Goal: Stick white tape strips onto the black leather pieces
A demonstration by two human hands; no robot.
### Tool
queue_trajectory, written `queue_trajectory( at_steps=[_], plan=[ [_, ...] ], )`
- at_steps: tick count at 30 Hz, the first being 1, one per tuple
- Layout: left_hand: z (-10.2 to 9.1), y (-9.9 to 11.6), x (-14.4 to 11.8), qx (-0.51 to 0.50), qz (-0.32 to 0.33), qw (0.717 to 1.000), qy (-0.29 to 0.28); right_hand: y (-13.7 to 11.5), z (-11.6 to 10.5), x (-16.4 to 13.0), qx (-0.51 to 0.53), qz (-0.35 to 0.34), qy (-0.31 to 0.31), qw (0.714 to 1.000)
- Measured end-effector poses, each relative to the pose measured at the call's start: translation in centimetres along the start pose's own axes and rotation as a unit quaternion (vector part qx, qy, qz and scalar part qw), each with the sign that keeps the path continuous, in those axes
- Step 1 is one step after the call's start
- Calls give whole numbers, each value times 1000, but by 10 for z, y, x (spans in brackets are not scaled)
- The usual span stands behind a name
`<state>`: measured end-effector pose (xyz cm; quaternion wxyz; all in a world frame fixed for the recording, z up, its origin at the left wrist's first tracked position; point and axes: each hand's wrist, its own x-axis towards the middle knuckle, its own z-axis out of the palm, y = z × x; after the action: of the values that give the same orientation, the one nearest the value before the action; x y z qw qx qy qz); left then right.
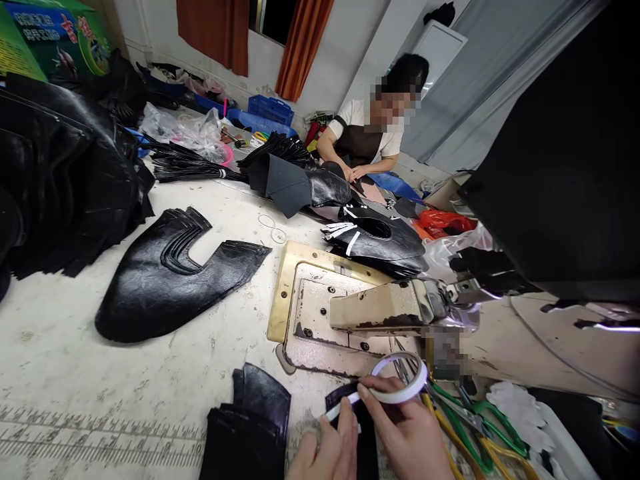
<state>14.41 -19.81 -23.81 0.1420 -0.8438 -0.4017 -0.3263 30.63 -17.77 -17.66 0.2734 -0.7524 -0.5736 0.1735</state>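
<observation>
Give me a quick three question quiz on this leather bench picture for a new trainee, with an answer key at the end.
1. True or false: the right hand holds a roll of white tape.
2. What lies just right of that hand on the table? A) a hammer B) green-handled scissors C) a ruler
3. What does the left hand press down on?

Key:
1. True; its fingers grip the roll's lower edge.
2. B.
3. The pulled-out tape end, over a small black leather piece in front of the sewing machine.
</observation>
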Motion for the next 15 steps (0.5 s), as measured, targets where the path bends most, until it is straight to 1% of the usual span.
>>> queue_trajectory(
  at_steps=[3, 7, 10, 13, 15],
  plan=[
    [1, 0, 2, 21, 10, 1000, 1, 9, -1, -6, 33, 32, -28, 999],
    [1, -1, 4, 34, 19, 999, -10, 17, -1, -10, 40, 56, -19, 997],
    [1, -1, 5, 39, 28, 999, 0, 17, 2, -9, 33, 49, -31, 998],
    [1, 1, 6, 36, 24, 999, 4, 15, 7, -5, 19, 34, -7, 999],
    [-1, 1, 8, 2, -3, 1000, -13, 11, 8, -3, 14, 19, 11, 1000]
  ],
)
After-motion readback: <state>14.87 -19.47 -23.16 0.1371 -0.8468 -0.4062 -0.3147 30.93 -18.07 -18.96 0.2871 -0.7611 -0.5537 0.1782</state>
